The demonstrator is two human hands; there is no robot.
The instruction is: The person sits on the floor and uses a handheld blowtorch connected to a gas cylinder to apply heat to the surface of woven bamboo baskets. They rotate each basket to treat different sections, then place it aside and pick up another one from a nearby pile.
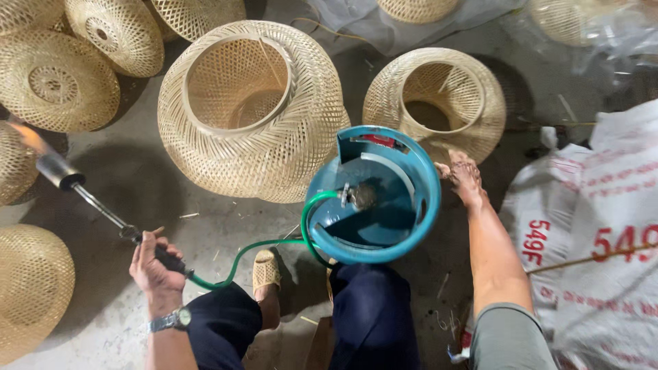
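My left hand [154,264], with a watch on the wrist, grips the black handle of a gas torch [82,195]. The torch's metal tube points up and left, and a flame [24,136] burns at its tip near a woven shade at the left edge. A green hose [274,243] runs from the handle to the valve of a blue gas cylinder [411,205] standing between my knees. My right hand [465,177] reaches past the cylinder's rim, its fingers curled on the lower edge of a smaller woven bamboo shade [473,103]. A larger woven shade [274,137] stands just left of it.
Several more woven shades lie at the left [55,82], at the lower left [31,288] and along the top. A white printed sack [603,205] lies on the right. My sandalled foot [266,270] rests on the concrete floor beside the cylinder.
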